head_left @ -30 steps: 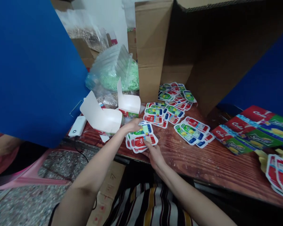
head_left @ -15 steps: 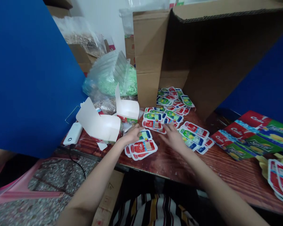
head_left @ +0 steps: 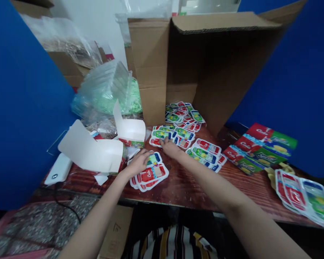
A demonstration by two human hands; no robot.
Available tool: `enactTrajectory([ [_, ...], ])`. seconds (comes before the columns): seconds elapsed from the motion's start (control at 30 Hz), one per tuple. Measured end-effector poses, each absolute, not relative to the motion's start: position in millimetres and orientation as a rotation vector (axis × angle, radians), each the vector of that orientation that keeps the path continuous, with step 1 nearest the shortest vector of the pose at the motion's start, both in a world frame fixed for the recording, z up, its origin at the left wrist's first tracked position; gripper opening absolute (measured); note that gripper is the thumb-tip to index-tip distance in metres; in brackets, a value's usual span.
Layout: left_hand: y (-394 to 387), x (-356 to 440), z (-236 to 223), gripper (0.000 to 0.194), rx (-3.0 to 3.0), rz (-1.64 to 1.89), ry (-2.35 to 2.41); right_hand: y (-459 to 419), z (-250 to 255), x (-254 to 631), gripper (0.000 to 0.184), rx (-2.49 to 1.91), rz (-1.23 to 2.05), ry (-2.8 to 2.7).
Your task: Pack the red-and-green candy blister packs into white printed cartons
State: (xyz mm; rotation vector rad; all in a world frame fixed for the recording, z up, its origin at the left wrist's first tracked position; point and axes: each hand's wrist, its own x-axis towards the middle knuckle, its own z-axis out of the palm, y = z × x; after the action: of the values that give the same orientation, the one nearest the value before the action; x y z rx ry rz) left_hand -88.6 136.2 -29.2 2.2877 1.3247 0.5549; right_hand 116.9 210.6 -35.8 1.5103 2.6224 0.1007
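Observation:
My left hand (head_left: 140, 162) lies over the left edge of a near stack of bottle-shaped Cola and green-and-blue packets (head_left: 152, 174), fingers stretched out and a little apart. My right hand (head_left: 171, 149) reaches across to a middle group of packets (head_left: 162, 134), its spread fingertips on a red Cola packet at the front. What lies under the fingers of either hand is partly hidden. To the right of that hand rests another overlapping pile of packets (head_left: 206, 155). Two white-lined cartons with raised lids, a larger one (head_left: 104, 153) and a smaller one (head_left: 135, 128), stand left of my hands.
A big cardboard box (head_left: 154, 72) lies open towards me, loose packets (head_left: 187, 115) spilling from it. Printed Cola and Sprite boxes (head_left: 259, 147) and more packets (head_left: 294, 190) sit at right. A white power bank-like device (head_left: 59, 168) with a cable and plastic bags (head_left: 105, 90) are left.
My right hand has moved left along the middle packets and now touches the front red one. My left hand stays at the near stack. The view has shifted to the right.

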Motion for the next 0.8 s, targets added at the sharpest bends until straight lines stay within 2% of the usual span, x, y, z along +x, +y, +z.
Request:
enactTrajectory([
  [0.2,137,-88,-30,0.041,2.279,0.608,1.311,211,-38,118,0.049,1.584,0.103,2.661],
  [0.4,130,-83,-16,0.036,2.272,0.676,1.365,214,-23,140,0.049,1.772,-0.053,2.798],
  [0.6,99,-32,14,0.032,2.172,1.022,1.31,204,4,200,0.042,2.048,-0.272,3.017],
  [0.7,84,9,12,0.043,1.853,1.155,1.178,181,9,230,0.037,2.158,-0.407,3.131],
  [0.8,77,47,-3,0.076,1.294,1.226,1.222,145,7,254,0.031,2.247,-1.056,3.195],
])
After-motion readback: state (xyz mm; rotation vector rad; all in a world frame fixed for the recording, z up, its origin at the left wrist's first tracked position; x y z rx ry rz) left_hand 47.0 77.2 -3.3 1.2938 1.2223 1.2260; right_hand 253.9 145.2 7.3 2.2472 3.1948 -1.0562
